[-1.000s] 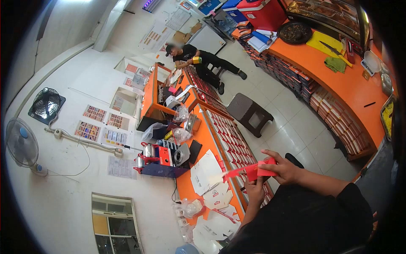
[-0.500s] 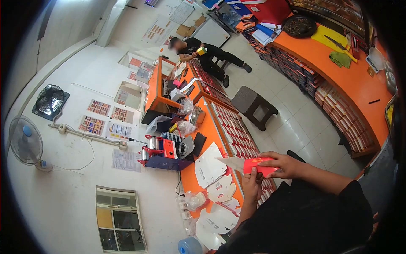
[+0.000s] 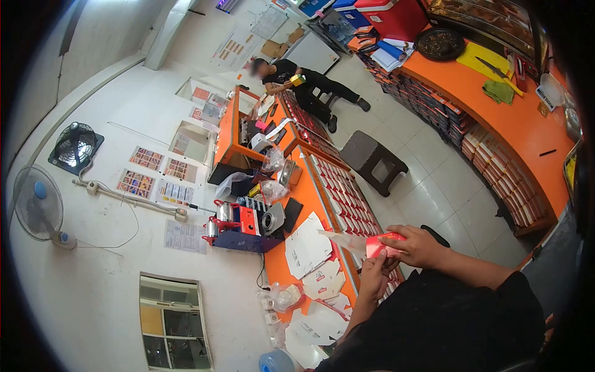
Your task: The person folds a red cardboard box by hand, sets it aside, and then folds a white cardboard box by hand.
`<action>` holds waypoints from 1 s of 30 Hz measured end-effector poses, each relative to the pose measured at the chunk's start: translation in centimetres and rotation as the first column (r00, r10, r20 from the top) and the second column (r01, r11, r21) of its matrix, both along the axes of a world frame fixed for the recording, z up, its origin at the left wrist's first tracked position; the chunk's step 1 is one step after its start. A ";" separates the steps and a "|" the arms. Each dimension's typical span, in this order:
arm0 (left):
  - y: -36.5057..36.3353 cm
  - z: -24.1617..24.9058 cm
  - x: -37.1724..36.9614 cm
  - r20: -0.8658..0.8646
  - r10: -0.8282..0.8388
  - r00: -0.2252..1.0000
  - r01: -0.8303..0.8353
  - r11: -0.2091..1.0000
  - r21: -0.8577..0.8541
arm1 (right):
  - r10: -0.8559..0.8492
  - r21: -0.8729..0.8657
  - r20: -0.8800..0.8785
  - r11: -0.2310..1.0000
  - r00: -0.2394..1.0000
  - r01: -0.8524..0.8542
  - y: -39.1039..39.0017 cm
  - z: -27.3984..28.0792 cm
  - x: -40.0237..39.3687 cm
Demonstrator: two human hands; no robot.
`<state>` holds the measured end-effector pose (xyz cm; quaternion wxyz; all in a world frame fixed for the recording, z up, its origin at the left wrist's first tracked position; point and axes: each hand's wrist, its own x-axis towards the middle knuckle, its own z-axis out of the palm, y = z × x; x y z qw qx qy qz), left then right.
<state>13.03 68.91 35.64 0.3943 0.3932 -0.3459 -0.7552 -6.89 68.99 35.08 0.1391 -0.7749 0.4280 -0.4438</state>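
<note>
A red and white folded carton is held between both hands in front of the dark-clothed torso, its pale flap pointing toward the left of the view. My right hand is closed on its red side. Below it, my left hand pinches the lower edge of the carton with thumb and fingers. Flat white carton sheets lie on the orange counter beside the hands, with more printed sheets nearer the bottom.
Rows of red and white packets line the counter's side. A blue and red machine stands on it. A dark stool is on the floor. Farther off, a person sits holding a yellow-green box. Another orange counter holds a knife.
Both hands and the carton have shifted slightly right in view. The carton has turned a little, showing more of a shiny red face and a narrower pale flap.
</note>
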 end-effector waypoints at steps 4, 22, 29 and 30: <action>-0.5 1.8 0.1 0.204 0.271 0.941 -0.170 0.897 -0.408 | 0.061 0.093 0.290 0.991 0.955 -0.091 -0.4 1.3 -0.9; -2.5 3.1 1.9 0.343 0.575 0.743 -0.041 0.550 -0.834 | -0.036 0.160 0.572 0.985 0.819 -0.068 -1.0 5.1 -0.7; -1.7 4.3 3.3 0.359 0.652 0.668 0.014 0.472 -0.882 | 0.053 -0.047 0.448 0.998 0.893 -0.036 -0.9 6.6 2.9; -1.4 4.6 3.9 0.425 0.615 0.664 0.081 0.506 -0.859 | 0.076 -0.020 0.431 0.997 0.899 -0.075 -0.7 7.3 3.4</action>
